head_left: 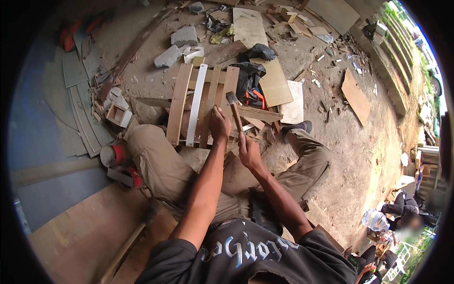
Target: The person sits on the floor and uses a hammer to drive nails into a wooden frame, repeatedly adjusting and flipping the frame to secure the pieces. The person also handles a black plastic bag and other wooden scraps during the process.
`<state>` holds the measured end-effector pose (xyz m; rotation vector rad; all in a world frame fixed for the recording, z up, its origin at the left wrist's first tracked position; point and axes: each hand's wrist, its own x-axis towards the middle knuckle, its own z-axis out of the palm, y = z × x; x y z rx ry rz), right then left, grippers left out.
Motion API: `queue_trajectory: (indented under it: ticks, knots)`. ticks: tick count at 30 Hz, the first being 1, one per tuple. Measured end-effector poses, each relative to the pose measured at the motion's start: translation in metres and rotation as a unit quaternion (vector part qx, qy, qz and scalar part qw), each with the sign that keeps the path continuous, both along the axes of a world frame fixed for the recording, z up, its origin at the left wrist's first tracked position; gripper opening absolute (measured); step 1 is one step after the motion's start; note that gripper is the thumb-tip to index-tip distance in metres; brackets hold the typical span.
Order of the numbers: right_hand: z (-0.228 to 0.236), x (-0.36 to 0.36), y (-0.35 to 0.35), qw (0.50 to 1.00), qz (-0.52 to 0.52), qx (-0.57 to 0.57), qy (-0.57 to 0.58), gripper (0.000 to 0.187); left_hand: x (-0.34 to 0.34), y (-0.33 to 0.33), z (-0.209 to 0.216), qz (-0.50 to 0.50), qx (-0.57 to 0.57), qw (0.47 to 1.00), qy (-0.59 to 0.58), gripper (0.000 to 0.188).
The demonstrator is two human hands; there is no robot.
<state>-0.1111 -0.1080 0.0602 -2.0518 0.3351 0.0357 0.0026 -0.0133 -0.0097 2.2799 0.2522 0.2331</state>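
Note:
My right hand (249, 150) is wrapped round the wooden handle of a hammer (235, 113), its metal head raised up and forward. Just left of the hammer, my left hand (220, 125) is closed in a pinch over the right side of a slatted wooden frame (178, 106); whatever its fingertips hold is too small to make out. Several brown slats and one white slat (196, 106) run side by side across the frame, lying in front of my bent knees. A narrow board (260, 113) sticks out from beneath it to the right.
A black plastic bag (249, 78) lies against the frame's far right, beside a plywood sheet (273, 83). Concrete blocks (184, 36) and wood scraps litter the dirt floor. Red-and-white cans (112, 155) stand by my left knee. Other people (402, 208) are at far right.

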Motion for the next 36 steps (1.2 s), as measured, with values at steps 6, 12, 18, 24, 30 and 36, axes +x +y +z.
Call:
queue_trajectory:
  ticks: [6,12,18,24,30,36]
  knots:
    - [-0.019,0.000,-0.026,0.999,0.025,-0.006,0.031,0.052,0.006,0.003,0.000,-0.022,0.007,1.000,-0.021,0.042]
    - [0.008,-0.005,-0.010,0.976,-0.042,0.154,-0.149,0.051,0.000,0.012,0.031,-0.069,0.003,0.998,0.008,0.040]
    - [-0.008,-0.002,-0.004,0.999,-0.011,0.050,-0.011,0.053,-0.040,0.040,0.037,-0.155,0.037,0.980,-0.119,0.040]
    - [-0.022,0.002,-0.003,0.999,-0.002,0.013,0.044,0.059,-0.054,0.098,0.039,-0.002,0.073,0.981,-0.182,0.041]
    - [-0.006,0.007,0.011,0.999,-0.033,0.037,-0.022,0.053,-0.049,0.201,-0.025,0.278,0.037,0.954,-0.108,0.075]
    - [-0.064,0.011,-0.008,0.985,-0.093,0.125,0.076,0.044,-0.058,0.176,-0.018,0.236,-0.151,0.957,0.072,0.073]
